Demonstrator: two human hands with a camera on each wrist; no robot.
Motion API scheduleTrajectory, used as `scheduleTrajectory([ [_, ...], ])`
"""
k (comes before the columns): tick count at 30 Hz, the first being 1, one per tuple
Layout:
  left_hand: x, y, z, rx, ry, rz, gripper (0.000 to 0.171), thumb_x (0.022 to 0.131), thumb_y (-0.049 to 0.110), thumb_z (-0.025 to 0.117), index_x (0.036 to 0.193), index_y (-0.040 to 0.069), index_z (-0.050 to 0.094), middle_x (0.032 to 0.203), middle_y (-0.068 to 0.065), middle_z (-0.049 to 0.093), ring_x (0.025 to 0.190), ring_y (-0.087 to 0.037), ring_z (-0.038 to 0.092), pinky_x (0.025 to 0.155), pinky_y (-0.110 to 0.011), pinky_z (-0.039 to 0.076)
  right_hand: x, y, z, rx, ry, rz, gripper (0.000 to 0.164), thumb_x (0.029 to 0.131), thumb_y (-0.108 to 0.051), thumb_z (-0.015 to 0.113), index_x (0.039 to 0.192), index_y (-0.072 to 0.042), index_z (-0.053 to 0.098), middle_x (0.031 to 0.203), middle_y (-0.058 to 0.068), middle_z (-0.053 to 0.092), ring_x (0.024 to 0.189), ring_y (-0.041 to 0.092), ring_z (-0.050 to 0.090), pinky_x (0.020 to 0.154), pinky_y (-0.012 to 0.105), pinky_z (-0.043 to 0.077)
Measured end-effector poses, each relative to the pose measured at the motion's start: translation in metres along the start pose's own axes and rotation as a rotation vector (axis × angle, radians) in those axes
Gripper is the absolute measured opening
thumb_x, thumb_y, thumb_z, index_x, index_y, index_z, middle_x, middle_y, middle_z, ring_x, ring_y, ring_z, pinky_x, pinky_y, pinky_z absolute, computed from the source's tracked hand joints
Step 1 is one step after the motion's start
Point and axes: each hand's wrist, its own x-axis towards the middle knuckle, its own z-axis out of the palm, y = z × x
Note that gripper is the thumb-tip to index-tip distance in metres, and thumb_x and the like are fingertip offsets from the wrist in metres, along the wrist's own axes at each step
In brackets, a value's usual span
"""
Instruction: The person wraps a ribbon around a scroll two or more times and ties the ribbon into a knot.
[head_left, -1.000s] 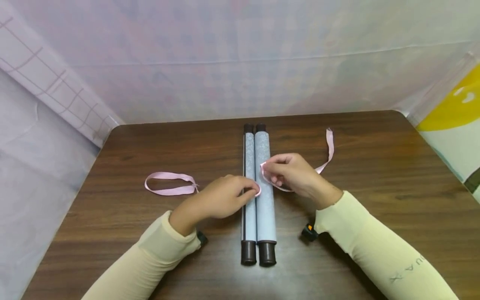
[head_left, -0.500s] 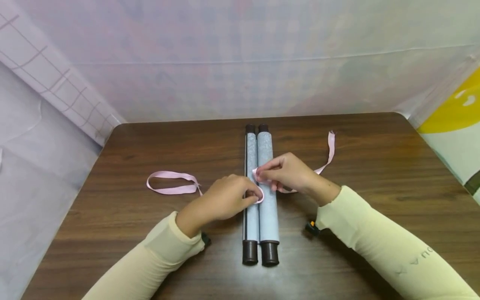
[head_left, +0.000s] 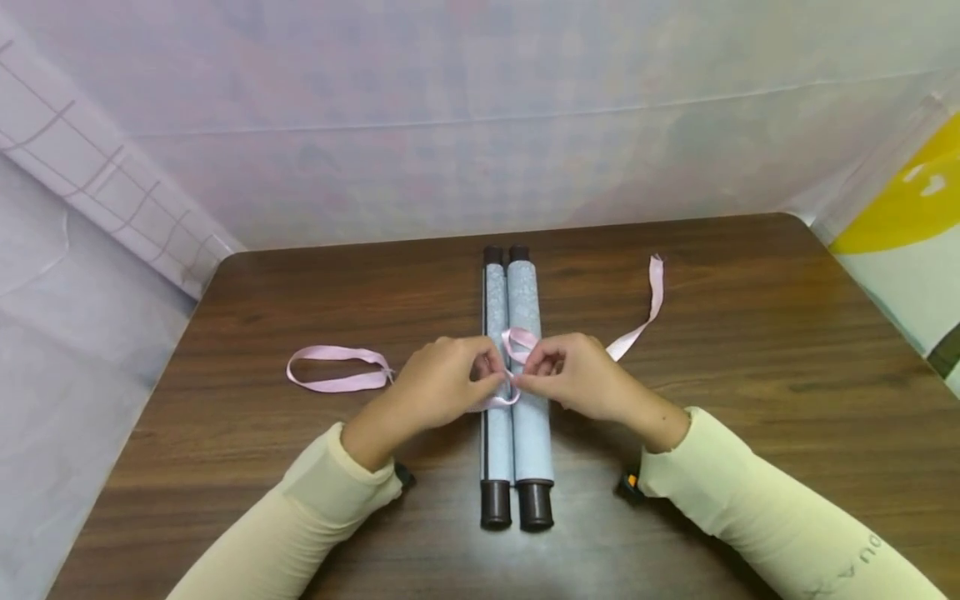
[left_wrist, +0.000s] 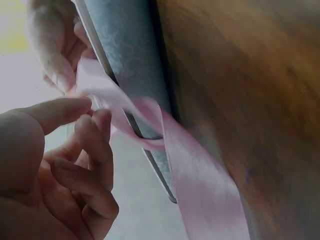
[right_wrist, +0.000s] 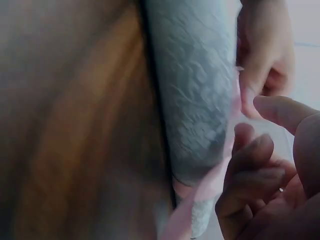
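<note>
A rolled scroll (head_left: 528, 433) in pale blue patterned cloth, with dark end knobs, lies as two parallel rolls pointing away from me. A pink ribbon (head_left: 517, 339) crosses its middle in small loops. My left hand (head_left: 450, 379) pinches the ribbon over the left roll with thumb and fingertips. From the other side my right hand (head_left: 577, 375) pinches it too, fingertips almost meeting the left ones. In the left wrist view the ribbon (left_wrist: 195, 175) curls through a loop beside the fingers. The right wrist view shows ribbon (right_wrist: 215, 175) running along the roll beside the right fingers.
The scroll rests on a dark wooden table (head_left: 697, 500). One ribbon end lies as a long loop (head_left: 337, 383) on the left; another tail (head_left: 652, 308) stretches out on the right. A pale curtain (head_left: 480, 167) hangs behind the table's far edge.
The right hand has come down and left to meet the left hand. A ribbon loop now shows above the right fingers, where they pinched the ribbon before. The scroll stays put.
</note>
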Motion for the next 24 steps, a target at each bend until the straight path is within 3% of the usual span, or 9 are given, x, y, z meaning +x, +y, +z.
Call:
scheduleTrajectory([
  [5, 0.002, -0.002, -0.001, 0.015, 0.036, 0.017, 0.018, 0.089, 0.026, 0.063, 0.105, 0.021, 0.057, 0.077, 0.01, 0.064, 0.049, -0.007, 0.049, 0.043, -0.024, 0.04, -0.003, -0.002, 0.01, -0.089, 0.043, -0.034, 0.017, 0.076, -0.028, 0.077, 0.069, -0.019, 0.063, 0.058, -0.004, 0.058, 0.049, 0.008, 0.049, 0.042, 0.022, 0.04],
  [11, 0.003, -0.006, 0.0, 0.036, -0.044, 0.118, 0.042, 0.094, 0.02, 0.054, 0.135, 0.026, 0.047, 0.086, 0.008, 0.063, 0.049, -0.006, 0.048, 0.043, -0.023, 0.042, -0.003, -0.002, 0.014, -0.08, 0.019, -0.05, 0.013, 0.074, -0.015, 0.075, 0.071, -0.016, 0.063, 0.057, -0.002, 0.057, 0.049, 0.008, 0.049, 0.041, 0.021, 0.04],
  [17, 0.003, -0.01, -0.002, 0.129, -0.09, 0.119, 0.034, 0.096, 0.025, 0.052, 0.129, 0.026, 0.056, 0.087, 0.006, 0.058, 0.057, -0.008, 0.048, 0.048, -0.025, 0.043, -0.003, -0.002, 0.013, -0.096, 0.004, -0.059, 0.011, 0.073, -0.009, 0.072, 0.07, -0.014, 0.063, 0.059, -0.001, 0.058, 0.051, 0.01, 0.05, 0.044, 0.022, 0.043],
  [24, 0.005, -0.014, 0.0, 0.198, -0.043, 0.079, 0.021, 0.093, 0.024, 0.056, 0.112, 0.025, 0.064, 0.09, 0.007, 0.061, 0.062, -0.008, 0.05, 0.05, -0.026, 0.044, -0.004, -0.004, 0.01, -0.167, 0.018, -0.081, 0.014, 0.069, -0.007, 0.068, 0.068, -0.018, 0.059, 0.061, -0.004, 0.056, 0.052, 0.008, 0.049, 0.045, 0.023, 0.043],
])
